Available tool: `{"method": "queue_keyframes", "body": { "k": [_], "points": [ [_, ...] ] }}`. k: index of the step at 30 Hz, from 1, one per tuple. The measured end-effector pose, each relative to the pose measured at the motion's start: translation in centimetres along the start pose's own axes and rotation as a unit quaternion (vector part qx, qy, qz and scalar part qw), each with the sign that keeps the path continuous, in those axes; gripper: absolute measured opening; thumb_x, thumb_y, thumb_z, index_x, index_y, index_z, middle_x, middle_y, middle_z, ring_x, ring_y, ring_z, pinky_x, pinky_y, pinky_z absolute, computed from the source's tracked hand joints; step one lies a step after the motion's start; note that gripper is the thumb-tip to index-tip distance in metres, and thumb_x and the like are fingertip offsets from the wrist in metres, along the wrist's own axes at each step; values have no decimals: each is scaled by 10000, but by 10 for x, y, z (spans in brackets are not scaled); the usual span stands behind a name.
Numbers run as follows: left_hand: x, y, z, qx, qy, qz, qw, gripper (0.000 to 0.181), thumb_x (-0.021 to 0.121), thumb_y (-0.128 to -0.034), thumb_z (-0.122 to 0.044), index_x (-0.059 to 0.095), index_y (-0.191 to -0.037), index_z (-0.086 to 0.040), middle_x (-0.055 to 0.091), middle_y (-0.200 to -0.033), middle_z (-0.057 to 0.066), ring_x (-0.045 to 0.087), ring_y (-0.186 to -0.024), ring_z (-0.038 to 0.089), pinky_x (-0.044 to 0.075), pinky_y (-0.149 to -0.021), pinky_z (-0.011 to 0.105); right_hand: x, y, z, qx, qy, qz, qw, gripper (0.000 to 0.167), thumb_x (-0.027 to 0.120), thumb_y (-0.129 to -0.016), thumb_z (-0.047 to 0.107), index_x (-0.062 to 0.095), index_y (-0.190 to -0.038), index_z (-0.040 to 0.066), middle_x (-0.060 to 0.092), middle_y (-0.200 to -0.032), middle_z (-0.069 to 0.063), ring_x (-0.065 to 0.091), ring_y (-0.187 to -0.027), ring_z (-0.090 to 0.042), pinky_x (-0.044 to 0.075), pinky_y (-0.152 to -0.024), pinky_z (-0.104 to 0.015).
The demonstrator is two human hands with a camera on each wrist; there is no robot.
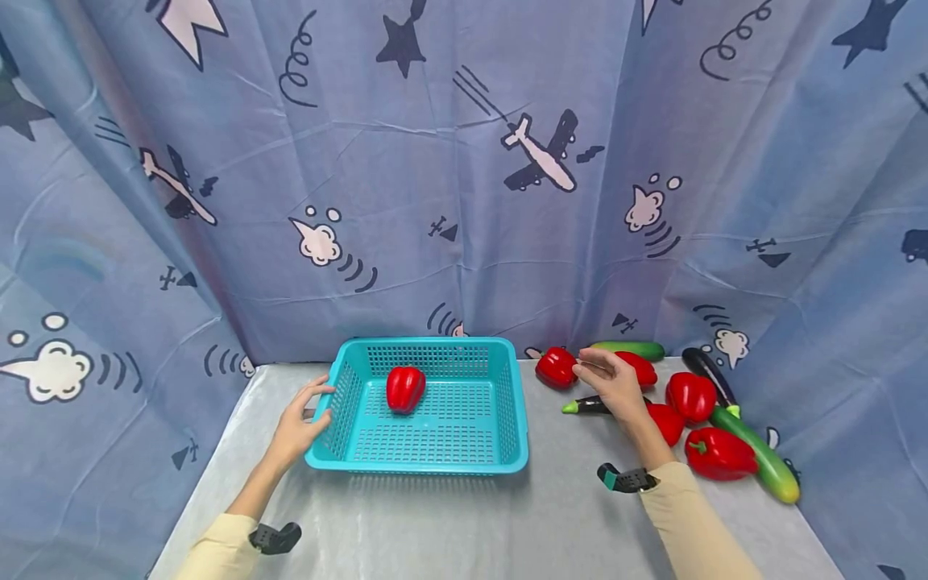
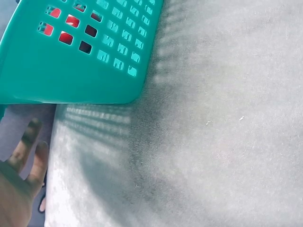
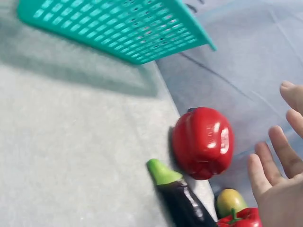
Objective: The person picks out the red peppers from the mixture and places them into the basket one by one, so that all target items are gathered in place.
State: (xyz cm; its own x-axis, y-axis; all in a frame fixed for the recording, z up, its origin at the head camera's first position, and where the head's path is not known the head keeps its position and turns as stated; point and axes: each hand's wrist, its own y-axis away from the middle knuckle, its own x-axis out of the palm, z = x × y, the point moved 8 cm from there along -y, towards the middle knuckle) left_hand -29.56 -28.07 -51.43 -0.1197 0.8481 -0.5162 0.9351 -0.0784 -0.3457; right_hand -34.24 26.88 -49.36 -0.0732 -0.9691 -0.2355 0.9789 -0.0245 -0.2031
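Blue-green basket (image 1: 416, 468) sits flat on the table (image 1: 435, 528), lower centre of the head view, long side facing the person; probably squared up that way so both hands reach it easily. One red pepper (image 1: 405, 390) lies inside, upper left part of the basket floor; the walls should stop it rolling off. Left hand (image 1: 296, 427) is at the basket's left rim, thumb and fingers spread apart, fingertips right by the edge. Looks like it's there to steady the basket, but I can't tell if it's actually touching: the left wrist view shows fingers apart, no grip. Right hand (image 1: 616, 388), right of centre, is empty, fingers extended and loosely separated, above the vegetables. Nearest pepper (image 1: 556, 368) lies just beside its fingertips at the table's back edge; the right wrist view shows a gap between the two. Hand's likely kept up to clear the eggplant (image 1: 586, 405) lying below it, green end pointing left. Rest of the pile is lower right: more red peppers (image 1: 721, 453), a second eggplant (image 1: 706, 374) and a long green vegetable (image 1: 757, 455) leaning close together, probably bunched on that side to leave elbow room by the basket. Patterned curtain (image 1: 420, 201) hangs behind.
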Motion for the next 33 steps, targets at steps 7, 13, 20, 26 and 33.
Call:
{"method": "queue_keyframes", "body": {
  "k": [7,13,20,26,33],
  "points": [
    [0,1,-11,42,42,-83,9999,408,640,-902,149,598,-1300,68,409,-1509,282,526,-1227,468,541,-859,510,6,-6,-10,-145,330,-84,9993,503,757,-937,130,556,-1350,-75,553,-1350,-277,493,-1290,-454,411,-1069,-451],
    [-5,4,-46,2,21,-34,10000,393,626,-884,178,589,-1272,129,411,-1473,349,559,-1152,516,547,-839,518,15,-15,-20,-39,730,159,9972,610,771,-929,162,490,-1428,-48,469,-1454,-275,376,-1382,-473,328,-1103,-582],
    [-3,2,-12,6,76,-60,10000,401,646,-911,123,599,-1304,63,411,-1507,281,514,-1244,462,546,-863,458,27,-24,-30,345,1023,231,9939,727,800,-905,220,424,-1490,6,385,-1524,-253,304,-1417,-481,299,-1116,-603],
    [-3,3,-10,28,120,-85,9999,410,642,-905,139,597,-1306,67,407,-1509,284,547,-1198,472,559,-847,430,36,-31,-41,715,1026,158,9920,783,827,-877,253,408,-1508,52,374,-1522,-250,306,-1406,-459,366,-1076,-606],
    [-5,5,-44,78,82,-96,9999,395,623,-880,186,589,-1269,131,416,-1466,352,548,-1162,524,553,-826,515,36,-34,-53,874,1145,-1,9896,826,843,-859,289,398,-1528,97,354,-1550,-220,327,-1390,-435,412,-1037,-608]
  ]
}}
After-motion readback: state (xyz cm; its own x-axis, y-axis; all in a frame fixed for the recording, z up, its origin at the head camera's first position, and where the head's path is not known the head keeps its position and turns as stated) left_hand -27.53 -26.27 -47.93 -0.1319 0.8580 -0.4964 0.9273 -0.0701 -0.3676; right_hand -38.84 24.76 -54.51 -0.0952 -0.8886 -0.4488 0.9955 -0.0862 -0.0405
